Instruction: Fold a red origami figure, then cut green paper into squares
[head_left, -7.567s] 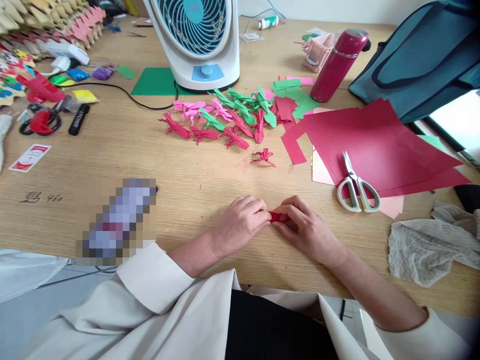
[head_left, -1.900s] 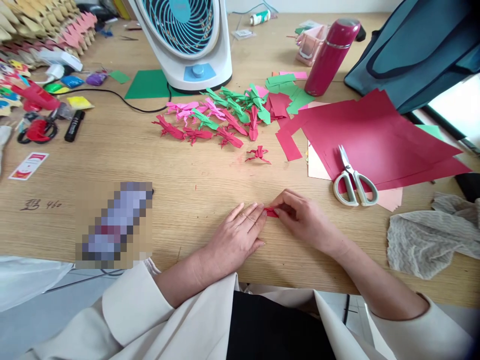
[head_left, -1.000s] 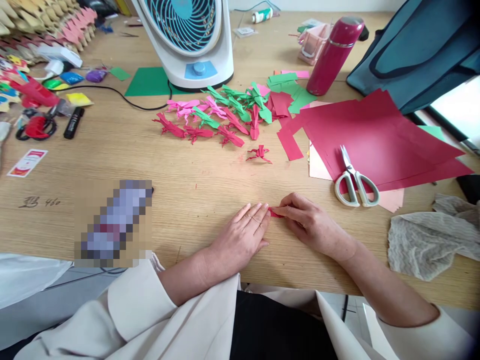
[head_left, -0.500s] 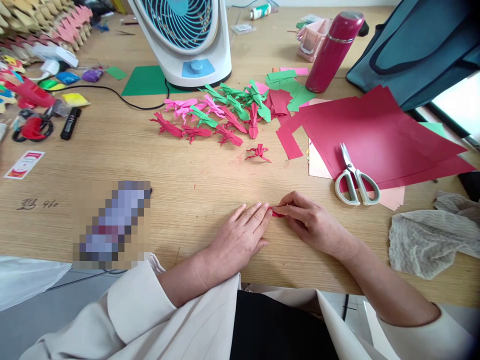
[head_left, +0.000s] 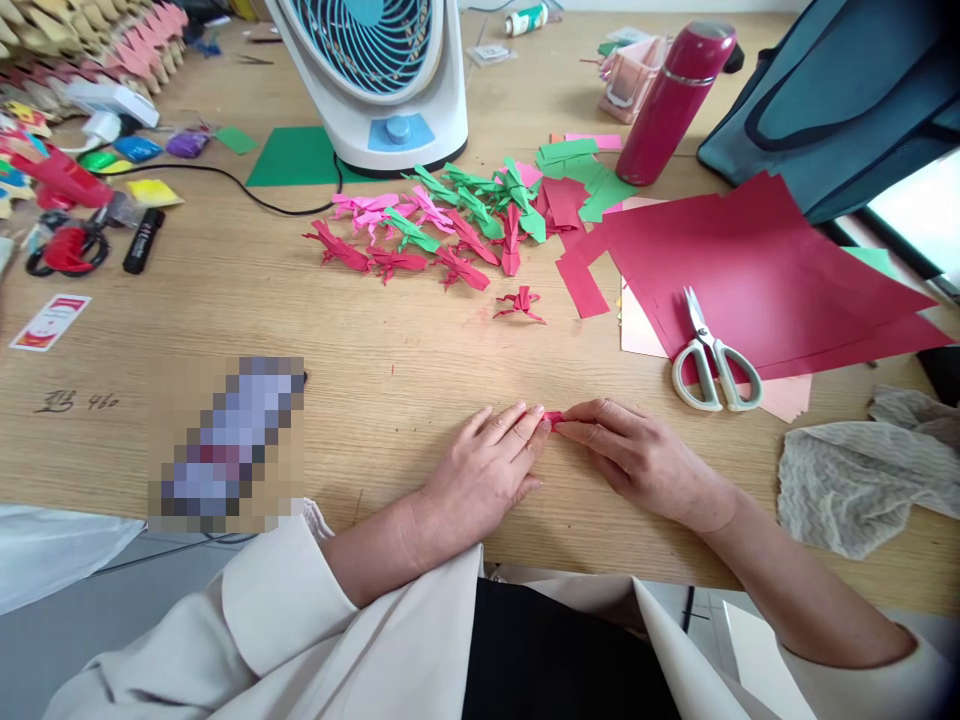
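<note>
A small folded piece of red paper [head_left: 553, 420] lies on the wooden table, mostly covered by my fingers. My left hand [head_left: 487, 470] rests palm down with fingers stretched out, its fingertips pressing the paper's left end. From the other side, my right hand [head_left: 637, 455] has thumb and fingers closed on the paper's right end. Just beyond my hands sits a small red folded-paper figure [head_left: 521, 303]. Farther back is a cluster of folded figures in red [head_left: 461, 268], green [head_left: 480, 210] and pink [head_left: 367, 212].
White-handled scissors [head_left: 712, 360] lie on large red sheets [head_left: 750, 270] to the right. A crumpled cloth [head_left: 840, 485] is near the right edge. Behind stand a fan [head_left: 397, 130] and a red flask [head_left: 675, 110]. A blurred-out object [head_left: 232, 440] and a black marker [head_left: 142, 242] are on the left.
My right hand has flattened and shifted slightly, its fingers lower along the red paper. A bit more of the paper shows. My left hand stays pressed in place.
</note>
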